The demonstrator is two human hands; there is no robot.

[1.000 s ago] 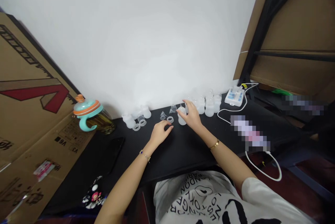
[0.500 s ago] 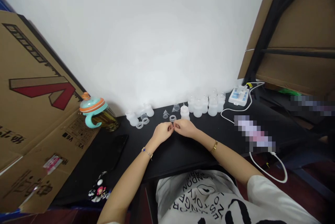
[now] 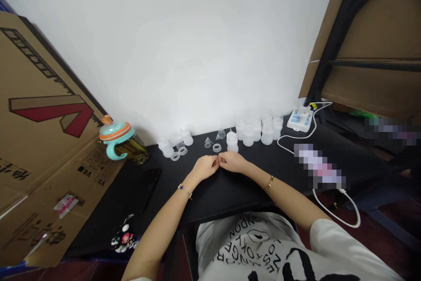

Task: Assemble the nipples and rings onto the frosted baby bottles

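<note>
My left hand (image 3: 205, 168) and my right hand (image 3: 231, 162) rest on the black table (image 3: 226, 189), fingertips meeting at the middle. Both are curled into a pinch; what they hold is too small to make out. Just beyond them lie a clear ring (image 3: 216, 147), a small white bottle (image 3: 232, 141) and two clear funnel-shaped pieces (image 3: 208, 142). A row of several white bottles (image 3: 259, 132) stands against the wall at the right. More small bottles and rings (image 3: 174, 147) sit at the left.
A teal and orange handled cup (image 3: 119, 141) stands at the left by a large cardboard box (image 3: 42, 140). A black phone (image 3: 144, 186) lies on the table. A white power strip (image 3: 300, 119) with a white cable (image 3: 335, 211) sits at the right.
My right hand left the small white bottle and came back toward me. Both hands now meet in a pinch at the table's middle. The camera shifted slightly.
</note>
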